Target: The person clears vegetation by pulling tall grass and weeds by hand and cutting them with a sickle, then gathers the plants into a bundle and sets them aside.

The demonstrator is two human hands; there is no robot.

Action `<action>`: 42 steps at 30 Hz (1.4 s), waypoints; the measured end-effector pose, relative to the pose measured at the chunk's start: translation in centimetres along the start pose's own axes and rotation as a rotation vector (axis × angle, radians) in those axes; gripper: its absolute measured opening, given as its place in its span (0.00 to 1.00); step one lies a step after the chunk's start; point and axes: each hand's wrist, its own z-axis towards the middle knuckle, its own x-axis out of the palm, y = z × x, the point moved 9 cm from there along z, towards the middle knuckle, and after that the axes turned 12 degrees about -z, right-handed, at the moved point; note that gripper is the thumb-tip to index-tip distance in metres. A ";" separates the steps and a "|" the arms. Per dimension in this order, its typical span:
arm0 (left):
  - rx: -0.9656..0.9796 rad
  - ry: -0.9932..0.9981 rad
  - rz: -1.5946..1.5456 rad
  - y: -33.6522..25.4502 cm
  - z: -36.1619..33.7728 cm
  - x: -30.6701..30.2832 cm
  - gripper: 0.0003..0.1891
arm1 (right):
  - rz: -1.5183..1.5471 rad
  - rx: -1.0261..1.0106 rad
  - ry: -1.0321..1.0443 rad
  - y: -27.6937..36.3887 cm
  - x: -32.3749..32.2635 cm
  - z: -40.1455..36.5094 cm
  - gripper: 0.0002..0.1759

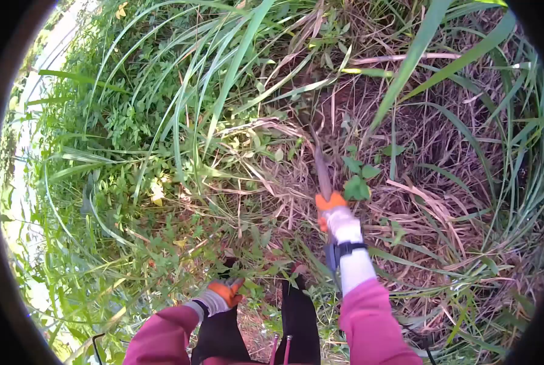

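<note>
My right hand, in an orange and white glove, is closed around the near end of a long grey-brown tool. The tool points away from me and narrows toward its far end, which lies among dry stalks and grass. Low in front of my left leg, my left hand wears a matching glove. Its fingers are curled in beside some green weeds, and their inner side is hidden, so I cannot tell what they hold.
Dry cut grass covers the ground to the right, with a small broad-leaved plant by the tool. Long green blades arch overhead, and dense leafy weeds grow at left. My dark-trousered legs stand below.
</note>
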 end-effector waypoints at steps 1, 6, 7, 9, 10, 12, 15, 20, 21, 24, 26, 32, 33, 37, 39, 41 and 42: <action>0.007 -0.005 -0.011 -0.9 0.4 0.0 0.35 | -0.083 0.016 -0.145 -3.8 0.4 -1.1 0.21; 0.530 -0.661 0.186 -13.7 0.7 -12.5 0.46 | -0.064 0.040 -0.070 -15.0 5.1 -14.1 0.23; 0.644 -0.746 0.165 -16.4 0.8 -16.0 0.48 | 0.483 0.197 0.177 -16.0 7.5 -16.6 0.23; 0.723 -0.786 0.306 -19.6 4.0 -19.7 0.53 | 0.294 0.279 0.130 -21.7 9.8 -19.2 0.22; 0.696 -0.743 0.375 -20.5 6.6 -21.2 0.55 | 0.287 0.286 0.132 -21.8 10.0 -19.6 0.22; 0.622 -0.596 0.572 -20.8 12.3 -22.8 0.57 | 0.324 0.302 0.114 -21.2 9.6 -20.9 0.22; 0.342 -0.206 0.841 -19.4 20.4 -21.8 0.56 | 0.479 0.404 0.196 -17.5 9.0 -22.0 0.22; -0.007 0.049 0.669 -12.8 24.9 -16.7 0.37 | 0.453 0.441 0.162 -21.1 8.7 -21.6 0.21; -0.080 0.069 0.594 -10.7 25.3 -14.9 0.32 | 0.453 0.436 0.176 -21.3 8.4 -21.3 0.20; -0.114 -0.028 0.346 -6.9 24.2 -11.3 0.26 | 0.329 0.324 0.141 -17.9 6.3 -18.1 0.17; -0.001 -0.048 0.382 -6.7 21.8 -10.3 0.22 | 0.293 0.148 0.026 -13.0 4.9 -15.1 0.16; -0.031 -0.053 0.187 -5.2 20.7 -9.8 0.27 | 0.248 -0.384 0.102 10.8 3.3 0.2 0.16; -0.043 -0.054 0.182 -4.9 20.8 -9.6 0.27 | 0.201 -0.390 0.018 13.6 3.5 3.3 0.18; -0.108 0.005 0.116 -3.5 21.9 -8.1 0.27 | -0.427 -0.401 -0.357 18.8 3.1 14.8 0.18; -0.034 -0.249 0.111 -1.8 24.7 -6.0 0.25 | -0.659 -0.311 -0.341 17.6 4.8 17.0 0.22; -0.013 -0.263 0.112 -1.7 24.9 -5.3 0.24 | -0.260 -0.030 0.010 12.0 7.5 15.4 0.18; -0.017 -0.228 0.126 -2.1 24.7 -5.4 0.24 | -0.133 -0.044 0.085 8.6 8.4 16.5 0.18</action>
